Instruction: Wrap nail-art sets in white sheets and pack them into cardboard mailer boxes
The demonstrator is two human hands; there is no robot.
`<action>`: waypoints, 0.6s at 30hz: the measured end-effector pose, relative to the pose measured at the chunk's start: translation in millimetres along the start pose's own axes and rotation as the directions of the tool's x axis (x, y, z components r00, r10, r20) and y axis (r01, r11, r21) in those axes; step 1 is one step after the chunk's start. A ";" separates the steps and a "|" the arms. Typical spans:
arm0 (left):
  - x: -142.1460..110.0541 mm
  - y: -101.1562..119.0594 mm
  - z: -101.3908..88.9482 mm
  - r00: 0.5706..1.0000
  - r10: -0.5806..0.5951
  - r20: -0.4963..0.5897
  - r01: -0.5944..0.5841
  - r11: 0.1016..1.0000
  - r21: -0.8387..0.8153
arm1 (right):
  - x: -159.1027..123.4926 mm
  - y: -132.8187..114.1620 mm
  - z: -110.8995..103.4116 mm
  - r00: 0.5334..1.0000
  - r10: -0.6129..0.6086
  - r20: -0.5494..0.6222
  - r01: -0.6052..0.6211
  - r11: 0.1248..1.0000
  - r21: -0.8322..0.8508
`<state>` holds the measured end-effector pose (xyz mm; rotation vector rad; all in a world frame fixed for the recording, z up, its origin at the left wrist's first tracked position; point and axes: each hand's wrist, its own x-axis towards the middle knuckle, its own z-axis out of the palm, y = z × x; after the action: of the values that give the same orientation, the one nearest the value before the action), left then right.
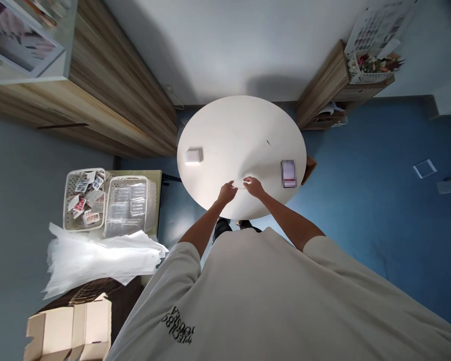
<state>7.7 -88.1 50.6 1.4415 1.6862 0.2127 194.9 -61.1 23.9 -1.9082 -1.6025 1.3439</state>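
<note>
A small, flat white piece (239, 184) lies between my two hands at the near side of the round white table (225, 125). Its exact kind is too small to make out against the white top. My left hand (227, 192) pinches its left edge, fingers closed. At the opposite edge my right hand (254, 187) grips it with bent fingers. To the left on the table sits a white block-like stack (193, 156). A phone (288, 174) with a lit, blurred screen lies right of my right hand.
Left of the table stand a white basket of small packets (76, 220) and a basket of clear plastic boxes (126, 229). White plastic sheets (105, 258) and an open cardboard box (71, 326) lie nearer me. Wooden cabinets (135, 75) flank the table; a shelf (323, 90) stands back right.
</note>
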 end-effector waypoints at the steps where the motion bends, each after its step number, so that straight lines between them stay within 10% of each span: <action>1: 1.1 0.4 0.5 1.000 -0.010 -0.003 0.010 1.000 -0.018 | 0.2 0.7 -1.6 1.000 -0.007 0.011 0.007 1.000 0.003; 18: 29.3 -8.0 3.6 0.991 -0.136 -0.020 0.129 0.971 -0.201 | 4.4 -14.3 -14.9 0.990 -0.011 0.142 0.033 0.987 -0.156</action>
<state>6.3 -66.7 28.8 1.1788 1.7286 0.3243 197.9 -47.8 40.0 -1.9146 -1.8440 1.4087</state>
